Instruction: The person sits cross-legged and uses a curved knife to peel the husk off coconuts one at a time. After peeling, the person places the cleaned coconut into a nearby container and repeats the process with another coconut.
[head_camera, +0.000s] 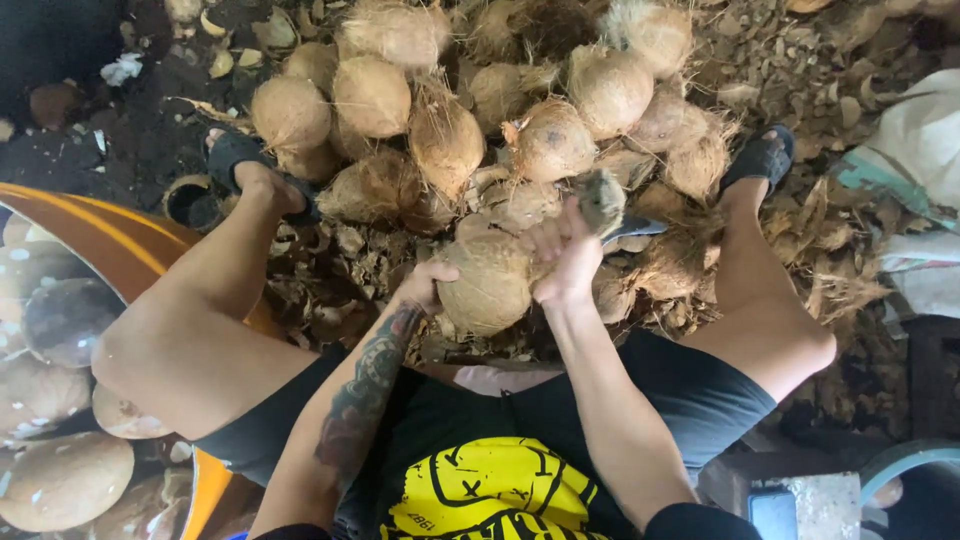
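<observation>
Between the knees, low over the littered ground: one partly husked coconut (487, 283), pale brown, fibrous, long axis running roughly away from the body toward the heap.

Left hand (425, 288): cupped against the near left flank of the coconut, fingers mostly hidden behind it; grip looks wrapped, not spread.

Right hand (565, 262): pressed on the upper right of the same coconut, fingers curled around a strip of husk (601, 200) that stands up from the far end; whether pinched or merely gripped cannot be told. Both hands in contact; neither nearer than the other.

Just beyond the right hand: dark flat blade or tool (638, 229), partly covered, kind uncertain.

Farther out: heap of unhusked coconuts (450, 110), touching one another, directly ahead of the held one.

Ground (830, 240): bare earth under a thick layer of torn husk and fibre. Feet in dark sandals, one either side of the heap.

Left edge: orange tub (110, 240) with water and peeled pale coconuts. Right edge: white sack (925, 140); grey block (820, 500) near the bottom corner.
</observation>
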